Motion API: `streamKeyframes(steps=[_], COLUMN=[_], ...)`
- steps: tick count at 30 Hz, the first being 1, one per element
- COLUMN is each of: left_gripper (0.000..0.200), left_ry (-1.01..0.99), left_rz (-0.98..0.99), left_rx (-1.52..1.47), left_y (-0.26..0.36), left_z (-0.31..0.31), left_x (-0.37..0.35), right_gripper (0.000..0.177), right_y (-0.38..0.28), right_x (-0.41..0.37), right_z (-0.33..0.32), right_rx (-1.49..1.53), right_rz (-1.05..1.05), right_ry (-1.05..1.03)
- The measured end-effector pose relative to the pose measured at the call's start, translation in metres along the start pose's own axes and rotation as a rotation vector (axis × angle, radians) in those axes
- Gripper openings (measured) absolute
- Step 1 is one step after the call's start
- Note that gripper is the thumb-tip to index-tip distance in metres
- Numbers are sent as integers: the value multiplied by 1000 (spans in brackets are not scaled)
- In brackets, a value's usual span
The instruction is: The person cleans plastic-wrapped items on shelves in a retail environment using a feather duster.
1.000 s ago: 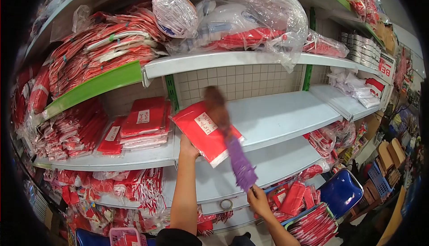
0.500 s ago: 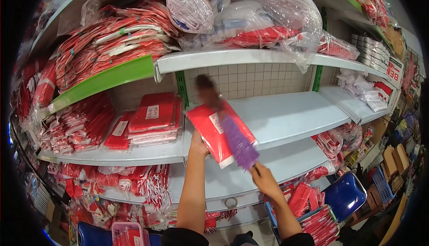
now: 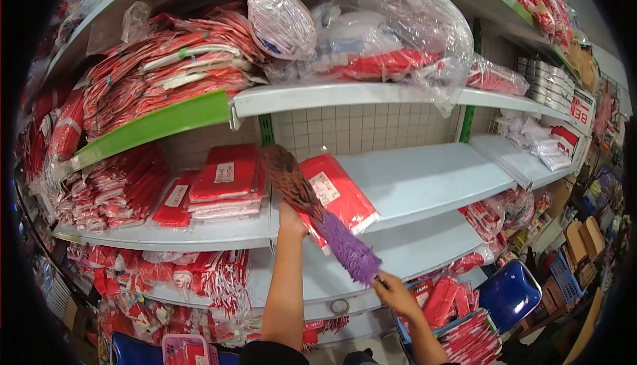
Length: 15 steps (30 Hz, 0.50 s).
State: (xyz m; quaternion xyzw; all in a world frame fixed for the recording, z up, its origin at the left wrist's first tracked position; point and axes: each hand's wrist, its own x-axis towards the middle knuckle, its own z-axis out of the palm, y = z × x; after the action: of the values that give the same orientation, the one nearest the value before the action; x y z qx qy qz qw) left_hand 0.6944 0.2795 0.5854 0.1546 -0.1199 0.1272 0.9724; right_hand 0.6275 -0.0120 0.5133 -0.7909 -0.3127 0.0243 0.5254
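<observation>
My left hand (image 3: 292, 220) grips the lower left side of a red plastic-wrapped packet (image 3: 350, 197) with a white handwritten label, tilted in front of the middle shelf. Part of that hand is hidden by the packet and the duster. In my right hand (image 3: 397, 296) is the black handle of a feather duster (image 3: 349, 251), purple near the handle and brown at the tip. The duster slants up to the left across the packet's left part. Left of the packet, a stack of similar red packets (image 3: 229, 176) rests on the shelf.
The pale middle shelf (image 3: 424, 173) runs behind my hands, with a lower shelf (image 3: 405, 245) below. Plastic bags (image 3: 391, 33) bulge over the upper shelf edge. A roll of tape (image 3: 340, 307) lies lower down. A blue stool (image 3: 511, 295) and a pink basket (image 3: 182, 348) stand near me.
The duster has swung left and down over the packet, its brown tip now at the packet's left. My right hand has moved slightly down; the packet's tilt has changed a little.
</observation>
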Motion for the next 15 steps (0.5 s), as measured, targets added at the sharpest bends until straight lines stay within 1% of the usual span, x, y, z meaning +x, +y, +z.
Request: streamKeyframes(steps=[1, 2, 3, 4, 5, 6, 9, 10, 12, 14, 15], left_gripper=[38, 53, 56, 59, 62, 66, 56, 52, 45, 39, 36], left_ry=[61, -257, -136, -10, 120, 146, 168, 166, 164, 145, 139], left_rz=[-21, -157, -114, -73, -35, -64, -150, -217, -347, -361, -367], left_rx=[-145, -93, -24, 43, 109, 105, 245, 286, 373, 398, 408], left_y=[1, 10, 8, 5, 1, 2, 2, 2, 1, -5, -11], left_z=[5, -27, -9, 24, 40, 33, 32, 34, 39, 46, 50], left_x=[-5, 12, 6, -9, -19, -19, -15, -17, -26, -28, -29], right_gripper=[21, 22, 22, 22, 22, 21, 22, 25, 26, 25, 25], right_y=[2, 11, 7, 1, -3, -3, -9, -4, -16, -26, -32], right_x=[-4, -2, -1, 1, -2, -7, -8, -9, -14, -13, -10], right_z=[-6, -9, -13, -19, -23, -24, -33, -35, -43, -47, -45], right_rx=[-10, 19, 17, 13, 10, 129, 486, 499, 635, 722, 763], right_rz=[-21, -1, 18, 42, 71, 139, 304, 271, 325, 366, 335], right_ry=[-15, 45, 124, 202, 280, 288, 326, 333, 329, 313, 299])
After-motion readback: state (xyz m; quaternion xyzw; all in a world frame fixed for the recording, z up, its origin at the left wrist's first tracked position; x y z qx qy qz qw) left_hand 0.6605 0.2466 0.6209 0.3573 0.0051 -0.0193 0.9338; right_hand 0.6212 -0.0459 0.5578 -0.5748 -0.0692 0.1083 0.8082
